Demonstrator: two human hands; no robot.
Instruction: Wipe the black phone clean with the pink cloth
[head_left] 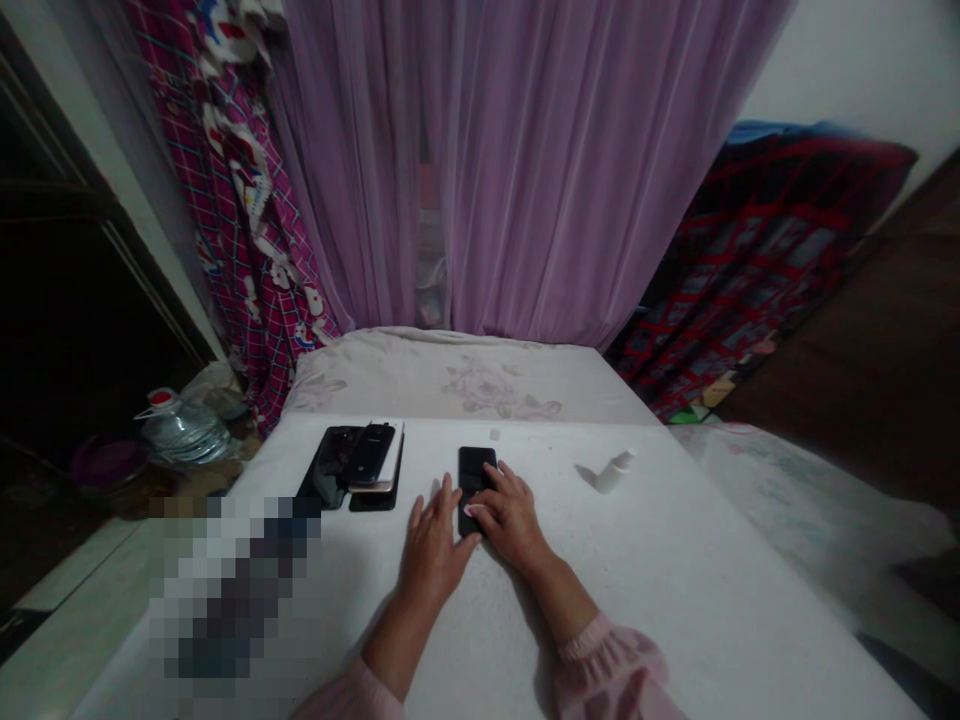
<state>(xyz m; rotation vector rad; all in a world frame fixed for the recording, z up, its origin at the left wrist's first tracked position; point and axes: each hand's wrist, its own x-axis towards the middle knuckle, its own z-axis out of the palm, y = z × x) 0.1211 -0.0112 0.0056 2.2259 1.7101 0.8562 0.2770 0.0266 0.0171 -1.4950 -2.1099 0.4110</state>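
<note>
A dark smartphone (477, 459) lies flat on the white table, between my two hands. My left hand (433, 548) rests beside its lower left edge, fingers stretched and apart, the thumb reaching to the phone's near end. Over the lower half of the phone is my right hand (510, 513), its fingers bent and thumb drawn in. A small pale bit (471, 510) shows at the right thumb and index finger; its kind is too small to tell. The right hand hides part of the phone.
Left of my hands sit several stacked phones (373, 455) and a dark tablet-like device (330, 470). A small white bottle (616, 472) stands to the right. Beyond the phone lies a little pale square (495, 435). A blurred-out patch covers the table's left side. Purple curtains (555, 170) hang behind.
</note>
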